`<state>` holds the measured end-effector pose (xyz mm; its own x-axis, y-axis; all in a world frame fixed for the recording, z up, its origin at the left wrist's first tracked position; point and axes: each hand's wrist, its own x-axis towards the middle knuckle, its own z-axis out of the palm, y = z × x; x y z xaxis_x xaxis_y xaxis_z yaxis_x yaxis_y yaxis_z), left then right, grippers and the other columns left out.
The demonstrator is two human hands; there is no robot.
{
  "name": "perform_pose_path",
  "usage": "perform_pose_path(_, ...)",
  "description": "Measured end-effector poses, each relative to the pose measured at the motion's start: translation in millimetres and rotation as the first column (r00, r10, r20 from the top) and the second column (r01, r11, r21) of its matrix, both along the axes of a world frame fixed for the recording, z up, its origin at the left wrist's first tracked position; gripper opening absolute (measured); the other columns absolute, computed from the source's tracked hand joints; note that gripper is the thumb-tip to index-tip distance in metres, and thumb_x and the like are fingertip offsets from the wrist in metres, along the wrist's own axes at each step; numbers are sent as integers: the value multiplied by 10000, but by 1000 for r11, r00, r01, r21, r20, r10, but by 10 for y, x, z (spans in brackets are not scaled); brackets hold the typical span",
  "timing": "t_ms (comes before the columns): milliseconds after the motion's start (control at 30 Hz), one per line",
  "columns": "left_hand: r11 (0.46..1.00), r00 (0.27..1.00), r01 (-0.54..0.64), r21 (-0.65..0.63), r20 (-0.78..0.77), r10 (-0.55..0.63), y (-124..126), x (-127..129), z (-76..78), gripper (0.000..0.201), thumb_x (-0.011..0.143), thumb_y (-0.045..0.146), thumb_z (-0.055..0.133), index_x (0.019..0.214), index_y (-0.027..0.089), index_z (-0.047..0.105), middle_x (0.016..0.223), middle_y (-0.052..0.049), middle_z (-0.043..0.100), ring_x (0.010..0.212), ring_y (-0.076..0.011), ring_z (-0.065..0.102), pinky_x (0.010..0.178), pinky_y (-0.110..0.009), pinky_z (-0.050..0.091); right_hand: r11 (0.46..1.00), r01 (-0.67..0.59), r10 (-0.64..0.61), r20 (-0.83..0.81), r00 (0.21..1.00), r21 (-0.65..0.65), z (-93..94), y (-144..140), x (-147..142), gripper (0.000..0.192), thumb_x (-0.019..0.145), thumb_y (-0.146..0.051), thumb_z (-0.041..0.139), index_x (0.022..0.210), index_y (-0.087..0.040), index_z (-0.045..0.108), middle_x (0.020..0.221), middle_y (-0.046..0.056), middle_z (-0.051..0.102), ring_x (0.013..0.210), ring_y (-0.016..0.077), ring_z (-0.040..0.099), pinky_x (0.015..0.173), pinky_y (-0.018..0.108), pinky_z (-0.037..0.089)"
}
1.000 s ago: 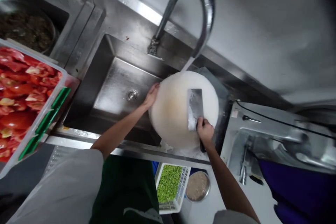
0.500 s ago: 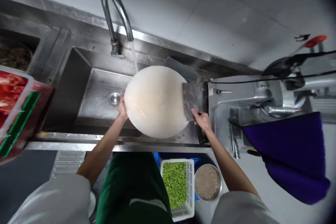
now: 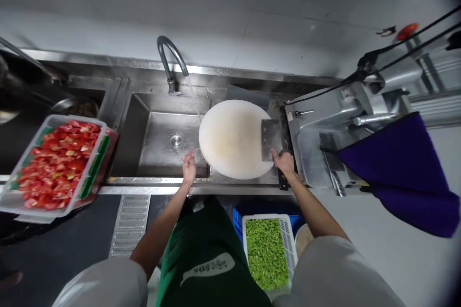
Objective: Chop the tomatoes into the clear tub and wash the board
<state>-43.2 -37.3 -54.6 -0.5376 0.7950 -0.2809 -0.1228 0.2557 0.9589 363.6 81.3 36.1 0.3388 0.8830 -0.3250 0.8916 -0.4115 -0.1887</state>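
A round white cutting board (image 3: 236, 139) lies at the sink's right side, partly over the basin. My left hand (image 3: 189, 167) is off the board, just left of its edge over the basin, with fingers loosely apart and nothing held. My right hand (image 3: 283, 162) is closed on a cleaver (image 3: 271, 139) whose wide dark blade lies flat at the board's right edge. The handle is hidden by my fingers. Water runs from the curved faucet (image 3: 175, 53) into the steel sink (image 3: 158, 168), close to the board's left edge.
A clear tub of cut tomatoes (image 3: 61, 163) stands left. Below are a white basket of chopped greens (image 3: 268, 254) and a partly hidden bowl (image 3: 303, 239). At right are a steel machine (image 3: 374, 105), a purple cloth (image 3: 392, 168) and another knife (image 3: 334, 175).
My left hand has let go of the board's left edge and moved off it. My right hand stays at the cleaver. The view has shifted left, showing more of the tomato tub.
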Motion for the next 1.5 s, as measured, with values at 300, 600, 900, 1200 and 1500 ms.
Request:
perform_pose_path(300,991,991,-111,-77,-78,105,-1099,-1291,292,338,887,441,706,1103,190,775,1271,-126,778,1261,-285,709,1116,-453,562,994,-85,86,12,996,-64,305,-148,-1092,622,1127,-566,468,1287,2,665,1222,297,734,1147,294,711,958,332,508)
perform_pose_path(600,998,985,66,5,-158,-65,-655,-1004,668,381,833,487,695,1037,176,773,1181,-141,789,1086,-279,749,807,-337,616,958,-287,282,-265,922,20,335,-251,-2268,526,1099,-540,562,1153,-59,768,1099,152,804,1025,227,700,863,236,471)
perform_pose_path(900,882,771,457,-119,-442,-459,-726,-269,541,242,925,382,656,961,190,800,992,-125,793,914,-267,731,931,-443,601,955,-294,295,-283,913,44,515,235,-1661,570,1100,-537,565,1227,-10,739,1141,208,783,1068,205,700,854,228,466)
perform_pose_path(1200,661,494,538,-524,-439,-750,-422,455,18,226,880,88,644,1015,175,803,1128,-141,778,1159,-309,674,1170,-487,474,995,-96,95,-134,986,2,70,359,-175,612,1074,-563,553,1290,-26,751,1225,292,761,1168,322,726,930,313,518)
perform_pose_path(1500,745,647,265,-613,-460,-609,-159,-470,127,267,878,87,676,1125,112,774,1060,-157,787,1031,-300,730,1014,-409,562,997,-53,50,-60,997,-53,-155,106,-24,676,1059,-630,521,1275,-33,755,1214,304,757,1170,390,738,940,424,561)
